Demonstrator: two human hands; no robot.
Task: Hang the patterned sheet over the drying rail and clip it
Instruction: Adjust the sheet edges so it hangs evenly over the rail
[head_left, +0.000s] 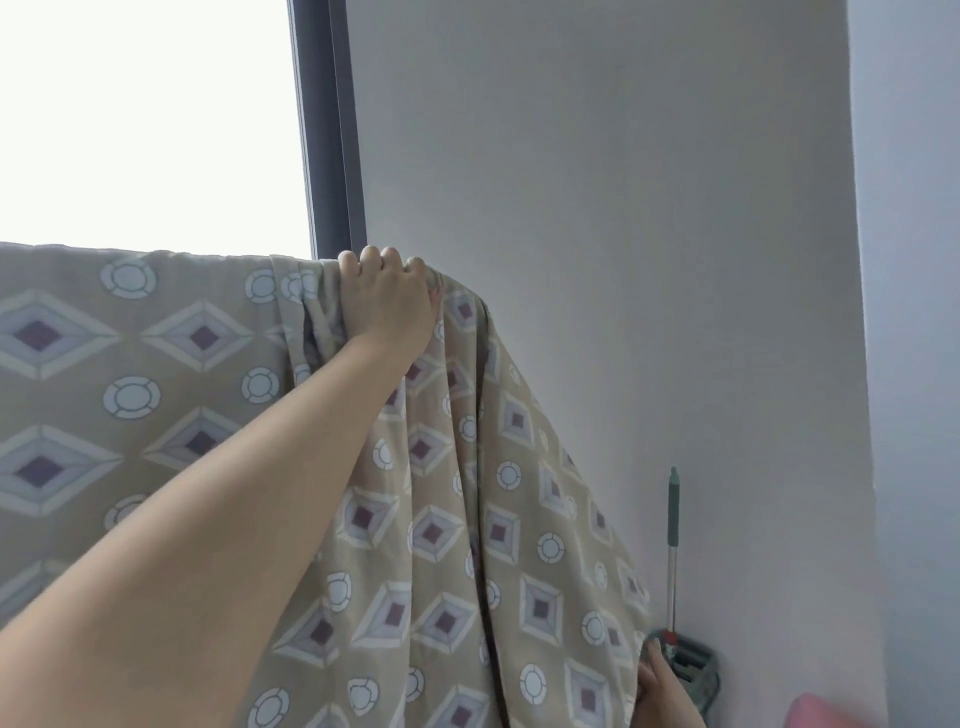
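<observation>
The patterned sheet (156, 364) is soft tan cloth printed with pale diamonds and ringed circles. It drapes across the middle of the frame, flat at left and bunched into long folds right of centre. The left hand (387, 301) reaches up from the lower left on a straight arm, its grip curled over the sheet's top edge. At lower right the right hand (662, 686) meets the sheet's edge, thumb up — whether its grip holds the cloth I cannot tell.

Both bare: left hand (387, 304) with forearm, right hand (664, 688).
</observation>
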